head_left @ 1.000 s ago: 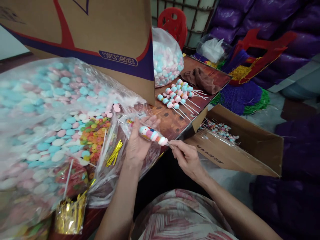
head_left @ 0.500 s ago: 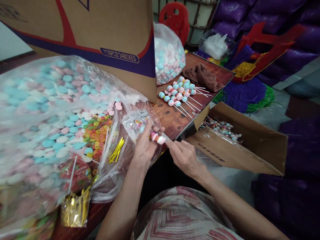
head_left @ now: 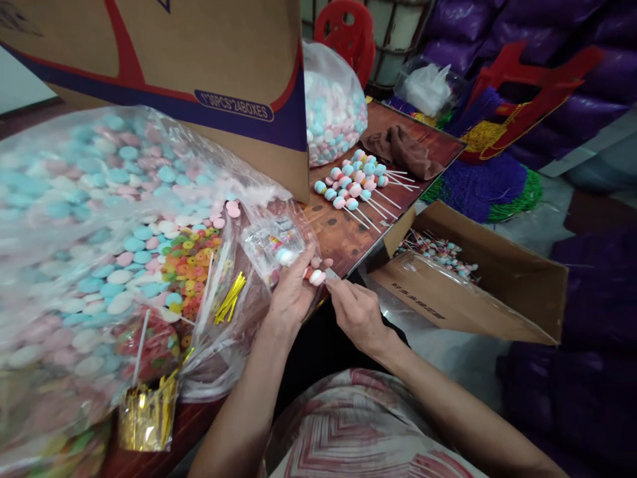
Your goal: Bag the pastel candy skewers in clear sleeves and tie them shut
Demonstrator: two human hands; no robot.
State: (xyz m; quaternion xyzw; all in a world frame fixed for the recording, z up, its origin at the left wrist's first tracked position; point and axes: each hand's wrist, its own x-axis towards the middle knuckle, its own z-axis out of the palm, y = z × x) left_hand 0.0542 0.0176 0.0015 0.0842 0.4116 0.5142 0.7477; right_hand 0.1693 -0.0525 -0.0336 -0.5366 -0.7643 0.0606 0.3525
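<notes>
Near the table edge, my left hand [head_left: 292, 287] is closed around a candy skewer [head_left: 315, 276] with pink, white and orange pieces. The fingers hide its middle. My right hand [head_left: 359, 312] pinches at its near end, beside a thin clear or white bit that could be wrapper or stick. Past my left thumb lies a printed clear wrapper [head_left: 263, 244], with blue and white marshmallow showing by it. Finished-looking marshmallow skewers [head_left: 353, 179] lie in a pile on the table, their white sticks pointing right.
A big clear bag of marshmallows [head_left: 119, 159] covers the left side, with gummy rings [head_left: 196, 255] and gold twist ties [head_left: 229, 297] at its front. A large carton [head_left: 199, 53] stands behind. Lower right, an open box [head_left: 462, 305] holds many wrapped skewers.
The candy has shifted within my left hand: less shows towards my right hand, and more blue and white marshmallow shows past the thumb. My right hand has moved slightly left.
</notes>
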